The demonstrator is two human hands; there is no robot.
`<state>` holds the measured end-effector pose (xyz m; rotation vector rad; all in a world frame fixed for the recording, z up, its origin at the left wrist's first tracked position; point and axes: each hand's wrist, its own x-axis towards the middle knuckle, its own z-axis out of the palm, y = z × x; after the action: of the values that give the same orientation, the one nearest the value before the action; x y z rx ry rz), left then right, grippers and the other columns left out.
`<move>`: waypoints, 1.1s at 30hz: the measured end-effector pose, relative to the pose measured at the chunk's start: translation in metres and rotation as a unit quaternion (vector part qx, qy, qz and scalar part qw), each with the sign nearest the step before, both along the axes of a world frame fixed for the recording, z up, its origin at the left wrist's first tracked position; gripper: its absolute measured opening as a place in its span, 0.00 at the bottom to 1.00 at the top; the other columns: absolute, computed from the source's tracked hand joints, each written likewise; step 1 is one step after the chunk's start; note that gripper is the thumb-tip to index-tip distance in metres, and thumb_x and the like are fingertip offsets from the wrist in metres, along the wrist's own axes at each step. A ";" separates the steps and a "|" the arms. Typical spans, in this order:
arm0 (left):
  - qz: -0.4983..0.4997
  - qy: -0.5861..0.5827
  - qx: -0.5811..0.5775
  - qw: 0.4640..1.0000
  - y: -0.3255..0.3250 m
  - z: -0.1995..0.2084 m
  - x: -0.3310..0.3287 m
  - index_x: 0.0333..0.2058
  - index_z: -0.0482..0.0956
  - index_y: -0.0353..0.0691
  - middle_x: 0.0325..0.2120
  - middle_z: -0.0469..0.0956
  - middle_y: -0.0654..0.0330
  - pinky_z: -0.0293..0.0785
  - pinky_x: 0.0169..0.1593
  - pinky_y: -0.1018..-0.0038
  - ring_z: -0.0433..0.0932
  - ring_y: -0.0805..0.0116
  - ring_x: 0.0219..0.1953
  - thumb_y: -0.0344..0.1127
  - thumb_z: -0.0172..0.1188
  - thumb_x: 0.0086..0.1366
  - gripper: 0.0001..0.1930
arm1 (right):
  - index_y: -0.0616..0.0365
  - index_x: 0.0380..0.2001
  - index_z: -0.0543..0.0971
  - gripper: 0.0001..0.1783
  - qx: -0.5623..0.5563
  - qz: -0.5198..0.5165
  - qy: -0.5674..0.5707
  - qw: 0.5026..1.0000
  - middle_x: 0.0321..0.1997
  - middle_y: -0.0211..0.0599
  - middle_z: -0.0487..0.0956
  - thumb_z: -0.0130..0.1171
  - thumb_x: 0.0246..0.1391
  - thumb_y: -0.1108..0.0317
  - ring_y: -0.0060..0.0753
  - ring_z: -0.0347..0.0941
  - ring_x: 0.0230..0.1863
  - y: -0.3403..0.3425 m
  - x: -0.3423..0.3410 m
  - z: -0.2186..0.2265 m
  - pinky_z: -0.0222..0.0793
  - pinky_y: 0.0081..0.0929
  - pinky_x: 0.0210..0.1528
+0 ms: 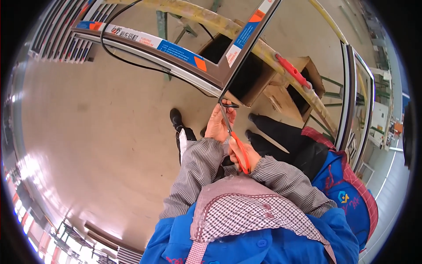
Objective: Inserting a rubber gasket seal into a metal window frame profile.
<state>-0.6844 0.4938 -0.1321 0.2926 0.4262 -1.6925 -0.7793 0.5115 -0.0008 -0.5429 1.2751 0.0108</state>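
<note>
Orange-handled scissors (241, 152) are in my right hand (248, 156), its fingers closed through the handles. Their blades point up and away from me, beside the fingers of my left hand (218, 124). That hand pinches a thin black rubber strip (149, 67) close to the blades. Whether the blades touch the strip is hard to make out. The strip loops over and runs along the near side of a brown metal frame (216, 70), whose mitred corner lies just above my hands. Protective tape (182, 53) in blue, white and orange covers parts of the frame.
A padded yellowish rail (206, 17) runs under the frame, with a red-handled tool (292, 70) on it. Open cardboard boxes (274, 94) stand below. Close on my right is a co-worker in blue (351, 207). Another frame (349, 97) stands at right; stacked profiles (61, 33) lie far left.
</note>
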 end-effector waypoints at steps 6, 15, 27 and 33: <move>0.032 -0.003 -0.002 0.999 -0.003 -0.001 -0.008 0.37 0.72 0.40 0.35 0.74 0.62 0.74 0.44 0.75 0.75 0.72 0.34 0.30 0.56 0.55 0.10 | 0.54 0.20 0.66 0.31 0.058 -0.056 0.016 0.997 0.11 0.22 0.60 0.42 0.47 0.33 0.15 0.54 0.10 -0.003 0.008 -0.007 0.52 0.15 0.12; 0.045 -0.017 0.005 0.999 -0.004 -0.005 -0.006 0.36 0.73 0.40 0.34 0.75 0.63 0.74 0.43 0.75 0.75 0.74 0.33 0.30 0.57 0.54 0.09 | 0.56 0.19 0.66 0.30 -0.012 -0.030 -0.014 0.999 0.11 0.26 0.62 0.44 0.49 0.37 0.19 0.57 0.08 -0.011 0.009 -0.008 0.56 0.17 0.10; 0.021 -0.073 -0.006 0.997 -0.001 -0.013 -0.001 0.37 0.72 0.40 0.36 0.74 0.62 0.73 0.43 0.75 0.74 0.74 0.34 0.28 0.55 0.55 0.09 | 0.58 0.17 0.65 0.29 -0.055 -0.004 -0.015 0.998 0.11 0.27 0.62 0.43 0.52 0.41 0.18 0.58 0.12 -0.013 0.005 -0.013 0.54 0.18 0.13; 0.014 -0.091 -0.007 0.996 -0.002 -0.012 0.001 0.37 0.72 0.39 0.36 0.73 0.62 0.73 0.43 0.74 0.74 0.74 0.34 0.28 0.56 0.56 0.09 | 0.56 0.17 0.64 0.27 -0.035 0.034 0.018 0.999 0.10 0.24 0.60 0.43 0.53 0.43 0.16 0.55 0.09 -0.018 -0.001 -0.009 0.53 0.15 0.12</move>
<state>-0.6838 0.4914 -0.1437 0.4249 0.2827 -1.6244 -0.7800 0.4938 -0.0097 -0.6484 1.2946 0.0337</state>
